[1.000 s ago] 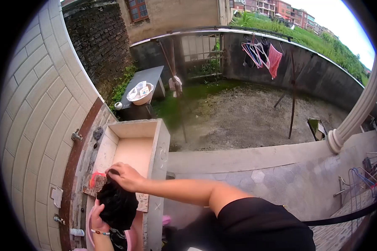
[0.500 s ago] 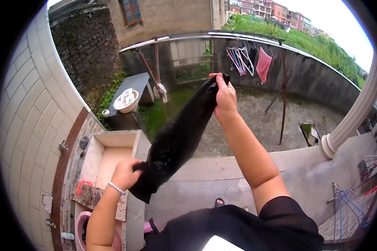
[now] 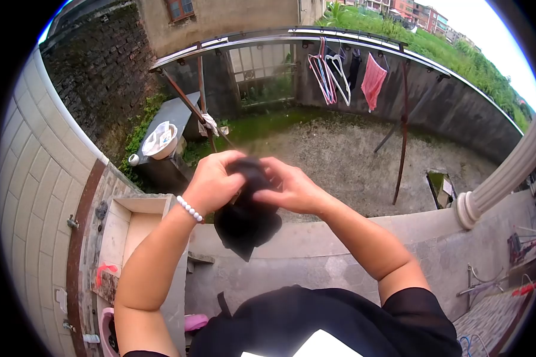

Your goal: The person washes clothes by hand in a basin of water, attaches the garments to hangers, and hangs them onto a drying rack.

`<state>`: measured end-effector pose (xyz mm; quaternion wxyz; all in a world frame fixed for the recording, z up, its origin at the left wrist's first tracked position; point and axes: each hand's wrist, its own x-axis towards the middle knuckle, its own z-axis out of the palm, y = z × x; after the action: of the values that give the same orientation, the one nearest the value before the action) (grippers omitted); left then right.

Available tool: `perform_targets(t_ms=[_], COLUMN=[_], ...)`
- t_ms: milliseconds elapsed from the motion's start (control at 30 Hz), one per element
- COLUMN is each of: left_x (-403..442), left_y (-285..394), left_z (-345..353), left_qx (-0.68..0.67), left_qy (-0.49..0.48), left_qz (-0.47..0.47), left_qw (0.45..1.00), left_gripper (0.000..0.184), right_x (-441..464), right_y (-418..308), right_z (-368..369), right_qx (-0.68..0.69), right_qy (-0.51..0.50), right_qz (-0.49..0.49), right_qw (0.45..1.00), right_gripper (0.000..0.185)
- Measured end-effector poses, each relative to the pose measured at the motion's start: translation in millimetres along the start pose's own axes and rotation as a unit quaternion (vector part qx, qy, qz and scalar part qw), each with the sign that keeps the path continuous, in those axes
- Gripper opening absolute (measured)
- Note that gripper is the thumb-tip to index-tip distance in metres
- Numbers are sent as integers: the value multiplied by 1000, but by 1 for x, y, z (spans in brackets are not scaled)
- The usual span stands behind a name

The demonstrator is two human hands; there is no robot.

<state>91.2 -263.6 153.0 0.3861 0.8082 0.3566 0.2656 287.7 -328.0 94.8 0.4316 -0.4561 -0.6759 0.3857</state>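
Observation:
A black garment (image 3: pixel 247 226) hangs bunched up in front of my chest, its lower folds dangling over the ledge. My left hand (image 3: pixel 214 183), with a white bead bracelet at the wrist, is closed on its upper left part. On the other side my right hand (image 3: pixel 292 189) grips the cloth, thumb and fingers curled about it. Both hands are close together near the top of the bundle. The exact kind of garment does not show, and some fingertips are hidden or blurred.
On the left is a tiled sink (image 3: pixel 142 232), with a pink basin (image 3: pixel 107 327) nearer me. A white tub (image 3: pixel 164 149) stands on a grey slab. Beyond, a drying rail carries hangers (image 3: pixel 338 80) and a pink cloth (image 3: pixel 373 83). A column (image 3: pixel 500 166) rises at right.
The garment was stretched out diagonally between my hands and is now gathered into a hanging bundle. My left hand has come up and right; my right hand has come down and left.

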Motion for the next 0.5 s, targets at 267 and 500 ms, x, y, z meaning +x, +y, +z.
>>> perform_targets(t_ms=[267,500], left_x=[25,49], left_y=[5,-6], left_z=[-10,-14], left_qx=[316,245], left_qy=[-33,97], left_qz=[-9,44], left_qw=[948,964], left_gripper=[40,15], right_x=[7,7], right_y=[36,-1], right_z=[-46,-52], right_qx=[-22,-260], right_qy=[218,318], right_qz=[-38,-154], right_qw=[975,898], right_gripper=[27,23])
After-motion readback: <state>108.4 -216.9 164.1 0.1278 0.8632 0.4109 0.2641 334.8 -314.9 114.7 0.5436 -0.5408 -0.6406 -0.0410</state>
